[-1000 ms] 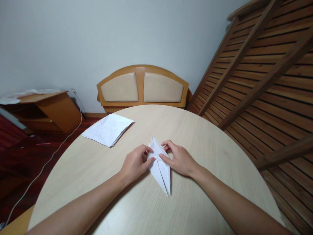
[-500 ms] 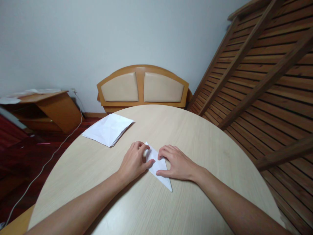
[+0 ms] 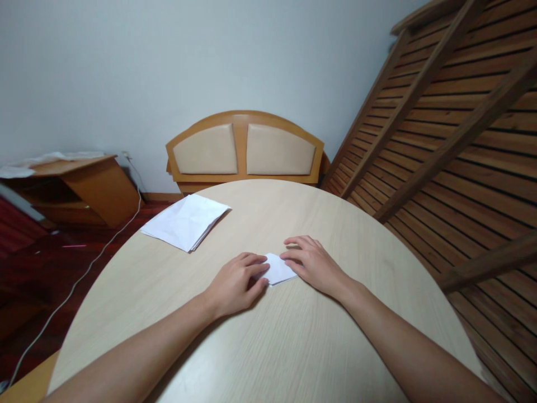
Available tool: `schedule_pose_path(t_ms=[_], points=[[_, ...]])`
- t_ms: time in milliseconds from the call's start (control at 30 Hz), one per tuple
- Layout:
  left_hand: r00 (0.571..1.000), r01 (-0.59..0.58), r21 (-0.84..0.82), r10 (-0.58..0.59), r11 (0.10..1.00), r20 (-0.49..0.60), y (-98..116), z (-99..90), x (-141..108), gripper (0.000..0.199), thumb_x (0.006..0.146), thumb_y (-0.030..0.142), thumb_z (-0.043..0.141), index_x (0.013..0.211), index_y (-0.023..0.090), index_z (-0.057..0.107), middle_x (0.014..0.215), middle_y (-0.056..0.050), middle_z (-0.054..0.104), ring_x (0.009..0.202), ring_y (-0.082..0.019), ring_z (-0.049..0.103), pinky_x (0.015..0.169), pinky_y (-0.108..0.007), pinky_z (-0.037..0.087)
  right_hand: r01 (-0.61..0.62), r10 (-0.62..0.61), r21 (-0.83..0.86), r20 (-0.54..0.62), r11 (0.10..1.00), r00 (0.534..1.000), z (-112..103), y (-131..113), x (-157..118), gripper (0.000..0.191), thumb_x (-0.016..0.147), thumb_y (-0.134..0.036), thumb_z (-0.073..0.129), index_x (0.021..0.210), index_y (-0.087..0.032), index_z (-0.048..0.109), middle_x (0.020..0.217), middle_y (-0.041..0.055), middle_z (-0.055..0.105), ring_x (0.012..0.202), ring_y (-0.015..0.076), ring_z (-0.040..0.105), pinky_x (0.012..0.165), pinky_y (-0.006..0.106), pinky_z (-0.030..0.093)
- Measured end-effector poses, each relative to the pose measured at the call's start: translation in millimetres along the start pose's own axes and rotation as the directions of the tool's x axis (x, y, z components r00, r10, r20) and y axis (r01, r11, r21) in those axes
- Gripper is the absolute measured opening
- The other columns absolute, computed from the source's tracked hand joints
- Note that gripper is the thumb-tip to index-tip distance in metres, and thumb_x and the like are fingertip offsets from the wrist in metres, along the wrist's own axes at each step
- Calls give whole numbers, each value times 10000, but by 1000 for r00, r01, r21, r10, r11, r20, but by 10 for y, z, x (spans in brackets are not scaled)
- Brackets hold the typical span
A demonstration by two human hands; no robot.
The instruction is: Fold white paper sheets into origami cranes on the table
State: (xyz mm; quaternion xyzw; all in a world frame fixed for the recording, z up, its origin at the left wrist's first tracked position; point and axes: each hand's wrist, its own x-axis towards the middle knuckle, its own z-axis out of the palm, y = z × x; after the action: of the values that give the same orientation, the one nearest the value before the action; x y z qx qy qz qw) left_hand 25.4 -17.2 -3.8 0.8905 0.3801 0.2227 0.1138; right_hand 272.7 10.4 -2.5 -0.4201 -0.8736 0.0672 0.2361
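A small folded white paper (image 3: 279, 270) lies on the round pale wooden table (image 3: 260, 347), between my two hands. My left hand (image 3: 238, 281) rests at its left end, fingertips on the paper and fingers slightly apart. On the other side, my right hand (image 3: 312, 263) touches the paper's right part with spread fingers, its forefinger reaching past the far edge. Both ends of the paper are partly hidden under the fingers. Farther off at the left, a stack of white sheets (image 3: 187, 221) lies near the table's edge.
Behind the table stands a wooden headboard (image 3: 242, 145) with two cream panels. A slatted wooden frame (image 3: 461, 140) leans at the right. To the left are a low wooden desk (image 3: 96, 187) and a white cable (image 3: 79, 282) along the dark red floor.
The folded paper has turned; its long near point no longer sticks out towards me. My left hand has lowered onto its left end, and my right hand has shifted slightly to the right with fingers spread.
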Motion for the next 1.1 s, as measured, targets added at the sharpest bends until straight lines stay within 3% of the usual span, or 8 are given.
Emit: schedule_pose_path(t_ms=[133, 267, 400, 567, 667, 867, 1100], points=[[999, -32, 29, 31, 999, 34, 1, -22, -8, 326, 934, 330, 574, 1223, 233, 690, 1321, -86, 660, 1187, -286, 581, 1010, -454, 489, 6, -6, 52, -6, 999, 1000, -35, -130, 40, 134, 939, -204, 601, 971, -222, 730, 976, 49, 715, 958, 211, 623, 844, 365, 413], [999, -23, 6, 23, 1000, 32, -10, -10, -9, 295, 987, 301, 495, 1174, 265, 719, 1286, -62, 685, 1180, -262, 594, 1004, -445, 495, 70, -85, 156, 89, 985, 992, -52, -286, 43, 128, 915, -324, 654, 936, -217, 722, 873, 24, 734, 864, 194, 652, 801, 339, 396], [1000, 27, -28, -27, 999, 2, -27, 20, -3, 268, 981, 257, 501, 1116, 231, 731, 1255, -69, 699, 1157, -244, 617, 1007, -423, 497, 93, -116, 169, 132, 981, 984, -9, -296, 34, 120, 933, -310, 635, 934, -227, 723, 897, 16, 745, 877, 187, 658, 795, 329, 388], [999, 31, -68, -33, 997, -28, -51, 47, -5, 238, 945, 190, 540, 1119, 233, 695, 1210, -64, 711, 1122, -238, 635, 980, -407, 512, 36, -57, 203, 100, 978, 993, 44, -241, 31, 132, 937, -217, 604, 1028, -224, 699, 903, 15, 721, 810, 163, 645, 794, 312, 420], [999, 11, -72, -14, 997, -38, -74, 61, -12, 284, 936, 164, 550, 1182, 247, 667, 1204, -56, 715, 1124, -235, 635, 966, -402, 525, 36, -60, 227, 99, 973, 993, 48, -232, 25, 131, 938, -191, 589, 1020, -228, 685, 954, 23, 697, 851, 166, 643, 802, 298, 447], [998, -69, 3, 69, 998, -11, -136, 88, -19, 280, 951, 152, 540, 1127, 267, 725, 1268, -54, 701, 1194, -249, 631, 1003, -438, 527, 27, -48, 212, 92, 977, 995, 48, -209, 18, 122, 941, -207, 593, 1042, -225, 658, 1028, 41, 673, 941, 183, 636, 817, 303, 476], [989, -145, 27, 144, 989, 40, -65, 29, -15, 337, 939, 172, 531, 1233, 245, 678, 1303, -72, 679, 1251, -250, 597, 1074, -447, 484, 37, -41, 162, 20, 986, 999, 89, -147, 28, 221, 910, -227, 632, 1129, -213, 650, 1112, 85, 684, 1069, 238, 602, 937, 407, 472]])
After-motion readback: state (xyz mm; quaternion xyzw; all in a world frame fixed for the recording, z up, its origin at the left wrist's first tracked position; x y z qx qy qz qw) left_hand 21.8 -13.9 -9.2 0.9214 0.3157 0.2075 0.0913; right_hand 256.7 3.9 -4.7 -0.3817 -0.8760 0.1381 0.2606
